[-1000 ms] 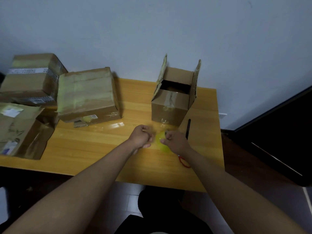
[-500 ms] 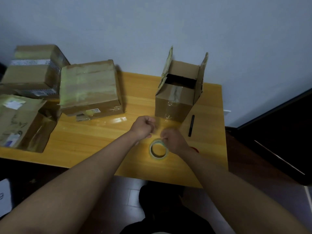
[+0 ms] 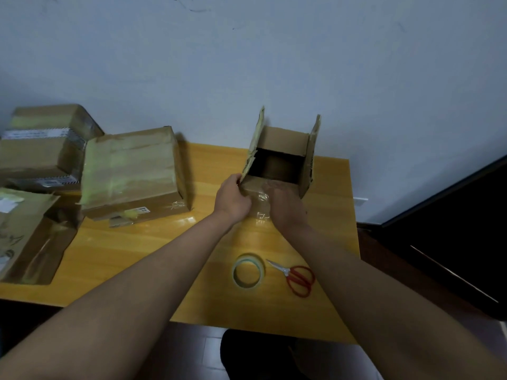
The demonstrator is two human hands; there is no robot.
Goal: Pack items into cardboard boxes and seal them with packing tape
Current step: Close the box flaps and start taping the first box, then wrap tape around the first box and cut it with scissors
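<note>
Worktop (image 3: 153,259) of yellow wood carries everything here, its far edge against a pale wall (image 3: 274,64). The biggest item on it is a sealed cardboard box (image 3: 131,171) with greenish tape across its top, sitting near the far edge left of centre. Past the far-left corner stands a second taped box (image 3: 41,144), and at the left edge a flattened, torn carton (image 3: 27,237) lies open toward the near side.

Toward the far-right corner stands the open cardboard box (image 3: 282,163), its two side flaps upright and its dark inside showing; clear tape glints on its near face. Both hands are on that near face. The left hand (image 3: 233,198) has its fingers curled at the box's near-left upper corner, thumb up by the foot of the left flap, gripping the cardboard there. The right hand (image 3: 288,204) lies against the near wall with its fingers reaching up to the rim; whether they hook over the edge or simply press flat I cannot tell.

Near the worktop's near edge, between the two forearms, a roll of packing tape (image 3: 248,270) lies flat, free of either hand. Just to its right lie red-handled scissors (image 3: 295,277), blades pointing toward the roll, handles toward the near-right corner.
</note>
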